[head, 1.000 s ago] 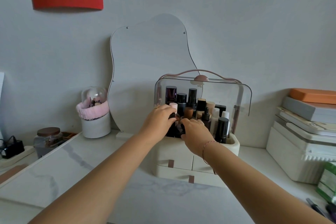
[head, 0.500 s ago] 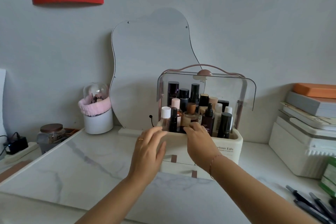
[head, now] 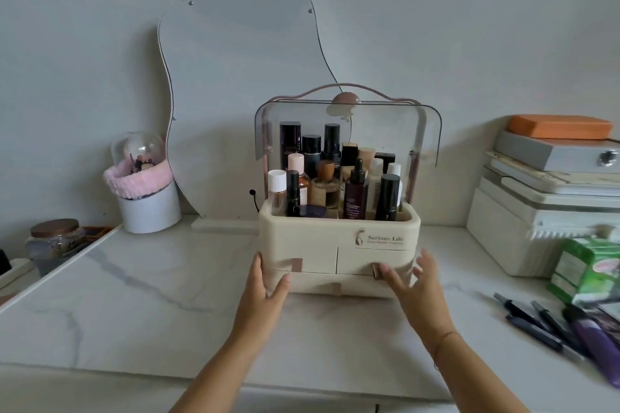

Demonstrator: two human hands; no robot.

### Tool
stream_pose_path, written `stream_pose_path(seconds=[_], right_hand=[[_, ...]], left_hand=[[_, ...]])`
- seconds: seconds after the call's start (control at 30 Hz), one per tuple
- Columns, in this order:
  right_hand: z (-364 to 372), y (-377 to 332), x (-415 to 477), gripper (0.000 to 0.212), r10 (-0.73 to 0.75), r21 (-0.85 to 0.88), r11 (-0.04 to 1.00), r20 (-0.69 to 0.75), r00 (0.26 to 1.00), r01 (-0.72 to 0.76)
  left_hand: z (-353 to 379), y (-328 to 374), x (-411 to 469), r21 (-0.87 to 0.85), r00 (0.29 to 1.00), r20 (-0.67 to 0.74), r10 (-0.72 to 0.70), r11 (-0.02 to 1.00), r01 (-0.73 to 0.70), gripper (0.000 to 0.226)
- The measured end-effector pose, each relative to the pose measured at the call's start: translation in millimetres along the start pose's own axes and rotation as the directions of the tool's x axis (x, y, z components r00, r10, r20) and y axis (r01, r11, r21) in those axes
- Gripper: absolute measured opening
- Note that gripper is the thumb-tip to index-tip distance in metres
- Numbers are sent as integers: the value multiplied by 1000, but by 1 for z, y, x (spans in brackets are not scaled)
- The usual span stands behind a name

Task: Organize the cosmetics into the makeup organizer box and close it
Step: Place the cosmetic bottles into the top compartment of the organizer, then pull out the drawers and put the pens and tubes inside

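The cream makeup organizer box (head: 315, 233) stands on the marble tabletop, its top tray packed with several upright bottles (head: 356, 191). Its clear lid (head: 396, 131) is swung up and open under a pink handle (head: 345, 89). My left hand (head: 265, 292) lies against the box's lower left corner, thumb on the side wall and fingers on the front. My right hand (head: 417, 288) reaches the lower right corner, fingers spread, one fingertip near the right drawer's pull tab (head: 376, 270). Neither hand holds a loose item.
A wavy mirror (head: 241, 104) leans on the wall behind the box. A white holder with a pink band (head: 144, 191) and a jar (head: 57, 238) stand at left. Stacked boxes (head: 550, 211), a green packet (head: 590, 268) and several dark pencils (head: 536, 322) lie at right.
Both hands came out of the bottles in the top tray and dropped to the box's lower front corners. The camera view moved closer and lower.
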State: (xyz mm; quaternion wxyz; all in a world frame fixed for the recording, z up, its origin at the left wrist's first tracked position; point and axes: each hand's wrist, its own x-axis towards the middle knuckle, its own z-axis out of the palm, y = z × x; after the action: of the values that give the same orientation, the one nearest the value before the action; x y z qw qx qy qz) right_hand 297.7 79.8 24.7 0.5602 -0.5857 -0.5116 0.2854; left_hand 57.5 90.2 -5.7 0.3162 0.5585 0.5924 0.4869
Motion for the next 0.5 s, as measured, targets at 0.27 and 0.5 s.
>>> stream_pose_path(seconds=[0.27,0.5], right_hand=[[-9,21,22,41,11,0,1000,211,977,-12],[-12,24,28,38,-6,-12,1000,206,979,9]], left_hand=[[-5,-11,7,-196,997,75,10,980,5,86],[-3,-7,1,-199,995,74,73,978,-57,67]])
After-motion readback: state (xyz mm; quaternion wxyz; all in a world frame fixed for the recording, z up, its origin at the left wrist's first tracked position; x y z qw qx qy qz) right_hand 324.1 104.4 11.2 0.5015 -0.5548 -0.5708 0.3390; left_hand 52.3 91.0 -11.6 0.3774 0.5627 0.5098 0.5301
